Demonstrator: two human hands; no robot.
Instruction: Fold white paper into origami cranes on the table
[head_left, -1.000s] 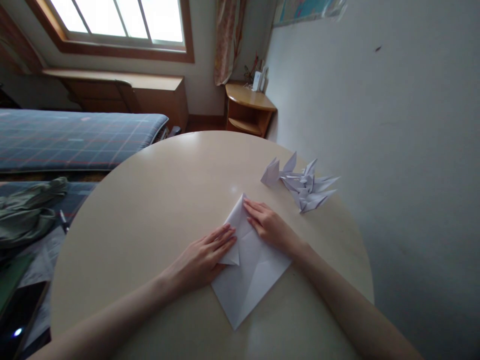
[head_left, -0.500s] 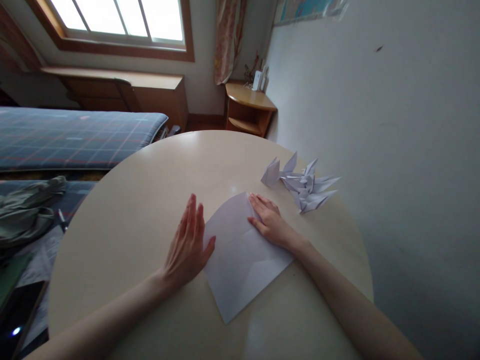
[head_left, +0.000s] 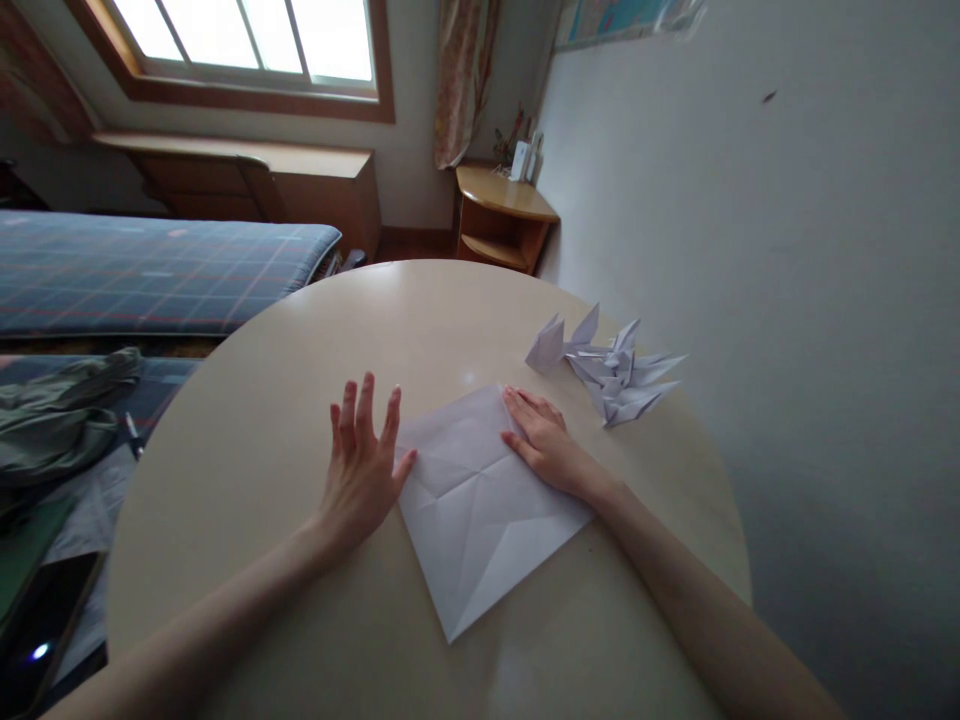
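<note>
Left hand (head_left: 361, 472), fingers splayed, meets the left corner of the creased paper (head_left: 454, 535), while right hand (head_left: 546, 446), flat along its right edge, should best anchor it with even pressure.

Left hand (head_left: 358, 488) fans its fingers (head_left: 365, 405) wide; right hand (head_left: 546, 445) lies flat, fingers (head_left: 523, 408) together.

From my remote station I see a brown-framed window (head_left: 270, 45) above a wooden desk (head_left: 319, 160), a plaid mattress (head_left: 157, 278), a corner cabinet (head_left: 502, 193).
</note>
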